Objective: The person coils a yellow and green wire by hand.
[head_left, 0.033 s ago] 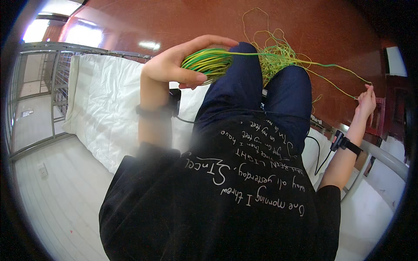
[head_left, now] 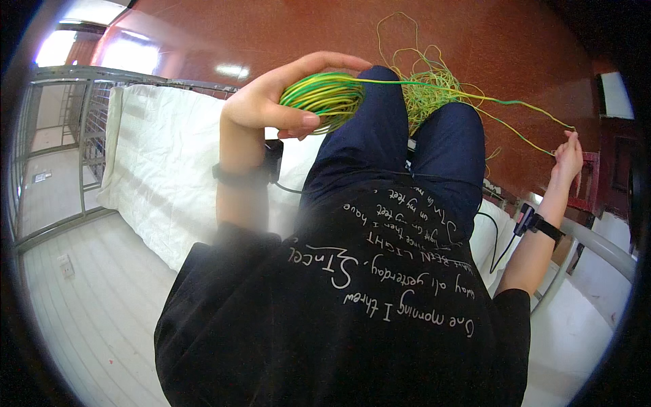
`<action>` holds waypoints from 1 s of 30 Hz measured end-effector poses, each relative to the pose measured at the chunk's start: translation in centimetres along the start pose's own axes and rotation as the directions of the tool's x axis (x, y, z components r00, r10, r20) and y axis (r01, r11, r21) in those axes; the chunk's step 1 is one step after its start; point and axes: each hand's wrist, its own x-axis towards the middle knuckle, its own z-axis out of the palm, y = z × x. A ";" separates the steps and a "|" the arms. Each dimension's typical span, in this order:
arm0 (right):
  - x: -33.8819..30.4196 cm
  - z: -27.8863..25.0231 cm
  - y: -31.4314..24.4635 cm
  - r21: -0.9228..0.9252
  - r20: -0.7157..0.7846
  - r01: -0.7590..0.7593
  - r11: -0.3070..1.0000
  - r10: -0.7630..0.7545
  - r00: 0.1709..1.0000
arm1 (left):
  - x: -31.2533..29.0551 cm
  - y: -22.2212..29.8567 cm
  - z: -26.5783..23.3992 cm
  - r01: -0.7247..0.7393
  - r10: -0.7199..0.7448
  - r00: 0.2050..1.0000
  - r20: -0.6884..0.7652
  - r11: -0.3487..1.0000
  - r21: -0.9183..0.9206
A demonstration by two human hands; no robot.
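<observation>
My left hand (head_left: 256, 98) is wrapped round a coil of green-and-yellow wire (head_left: 324, 100), thumb on the near side and fingers over the far side. From the coil a strand of wire (head_left: 498, 102) runs across to the right, above my knees. Out at the far right, my right hand (head_left: 568, 161) pinches the wire where it bends back; from there the other length leads to a loose tangle of the same wire (head_left: 434, 95). That tangle lies beyond and between my knees, with part of it hidden behind them.
I sit on a bed with a white cover (head_left: 163, 163); a grey metal bed frame (head_left: 85, 146) stands at the left and a grey tube rail (head_left: 603, 247) at the right. Past my knees is a reddish-brown floor (head_left: 298, 34). Thin black cables run from my wrist straps across my lap.
My right hand has shifted very slightly left with the wire. The coil in my left hand has turned a little.
</observation>
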 end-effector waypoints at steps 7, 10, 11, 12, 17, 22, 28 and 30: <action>-2.9 2.0 3.0 -0.200 0.071 -0.089 0.976 0.105 0.992 | 1.7 1.9 2.3 -0.493 0.344 0.868 -0.359 0.687 -0.534; -3.9 2.4 3.6 -0.233 0.179 -0.066 0.970 0.110 0.978 | 2.0 1.8 1.1 -0.539 0.455 0.840 -0.297 0.628 -0.562; -5.4 3.2 3.3 -0.250 0.206 -0.079 0.965 0.133 0.969 | 2.2 2.1 0.9 -0.574 0.462 0.810 -0.361 0.501 -0.648; -5.8 3.5 3.4 -0.238 0.255 -0.101 0.966 0.163 0.953 | 2.9 3.3 0.9 -0.530 0.484 0.824 -0.295 0.474 -0.703; -10.0 4.4 3.2 -0.290 0.479 -0.043 0.956 0.183 0.859 | 3.0 3.3 -1.7 -0.760 0.258 0.649 -0.716 0.264 -0.593; -16.1 5.6 1.0 -0.382 0.747 0.260 0.887 0.131 0.651 | 1.6 0.3 -7.6 -0.866 0.188 0.445 -0.876 0.340 -0.367; -19.9 6.1 -3.8 -0.222 0.823 0.442 0.869 -0.076 0.562 | 4.2 -3.1 -6.9 -0.713 0.151 -0.075 -0.986 0.683 0.159; -20.7 5.9 -5.5 -0.200 0.866 0.505 0.840 -0.090 0.492 | 5.1 -4.1 -6.3 -0.644 0.169 -0.103 -0.980 0.740 0.196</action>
